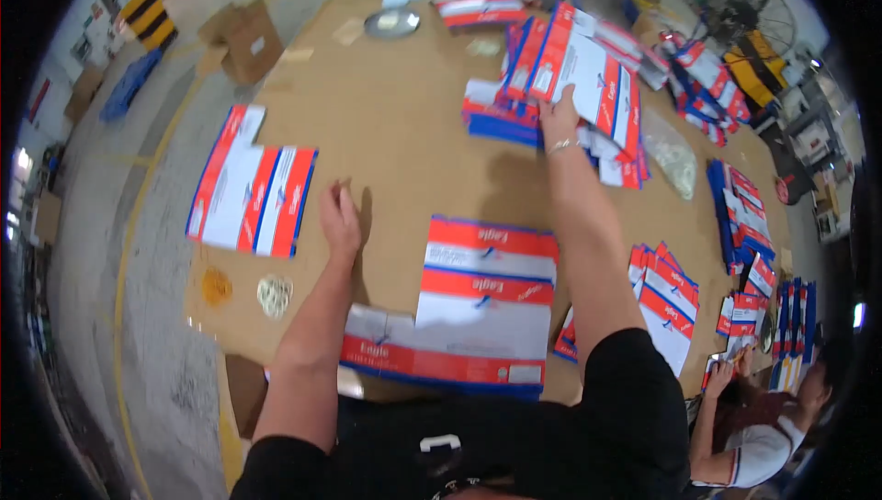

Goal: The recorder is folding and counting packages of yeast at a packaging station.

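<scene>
My right hand [560, 119] reaches to the far right of the table. Its fingers close on the near-left edge of a flat red, white and blue printed carton [588, 63], which lies tilted over a heap of similar ones. My left hand [341, 218] hovers over the brown tabletop with its fingers loosely apart and nothing in them. Left of it lies another flat carton [253, 189] with a notched corner. Directly in front of my body is a larger flat carton sheet [478, 316], between my forearms.
Rubber bands form a pale pile [275, 296] and an orange pile [217, 287] near the left edge. More carton stacks [669, 302] lie on the right. A round dark dish [391, 24] sits at the back. One person works across the table, another [758, 426] at lower right.
</scene>
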### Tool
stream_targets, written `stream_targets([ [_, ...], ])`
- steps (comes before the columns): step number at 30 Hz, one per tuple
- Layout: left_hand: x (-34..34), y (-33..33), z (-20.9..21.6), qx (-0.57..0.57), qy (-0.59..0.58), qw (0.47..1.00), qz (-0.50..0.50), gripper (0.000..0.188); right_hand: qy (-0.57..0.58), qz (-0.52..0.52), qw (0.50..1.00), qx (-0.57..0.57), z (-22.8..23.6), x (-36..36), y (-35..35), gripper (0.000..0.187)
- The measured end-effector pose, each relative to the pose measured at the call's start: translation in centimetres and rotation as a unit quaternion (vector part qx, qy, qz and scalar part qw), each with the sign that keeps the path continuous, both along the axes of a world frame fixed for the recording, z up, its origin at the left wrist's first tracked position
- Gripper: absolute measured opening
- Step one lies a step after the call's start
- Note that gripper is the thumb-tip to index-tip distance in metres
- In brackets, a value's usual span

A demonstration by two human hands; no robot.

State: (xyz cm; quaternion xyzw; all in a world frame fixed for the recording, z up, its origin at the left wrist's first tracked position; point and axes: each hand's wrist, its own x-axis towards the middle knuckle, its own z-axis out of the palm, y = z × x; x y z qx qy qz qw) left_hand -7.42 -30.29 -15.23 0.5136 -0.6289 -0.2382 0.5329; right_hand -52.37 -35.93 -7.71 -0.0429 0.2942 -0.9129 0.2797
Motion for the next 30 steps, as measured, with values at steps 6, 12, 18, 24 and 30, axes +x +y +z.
stream_targets([
  [6,-0.6,-1.9,0.5,-0.030,0.031,0.999,-0.024,0.035,0.032,0.201,0.974,0.100,-0.4,-2.1,2.2,0.058],
  [12,2.0,-1.4,-0.2,-0.013,-0.036,0.999,0.006,0.037,0.565,0.296,0.648,0.416,2.9,9.8,16.2,0.047],
  [18,3.7,8.7,8.8,0.272,0.078,0.871,-0.402,0.032,0.731,0.374,0.449,0.353,6.3,22.0,36.6,0.049],
  [24,7.1,21.5,8.9,0.098,-0.419,0.875,-0.221,0.027,0.744,0.408,0.451,0.275,4.6,28.5,38.4,0.052],
  [30,6.4,26.5,8.0,0.033,-0.424,0.905,0.020,0.017,0.887,0.262,0.343,0.162,1.0,34.7,29.4,0.039],
])
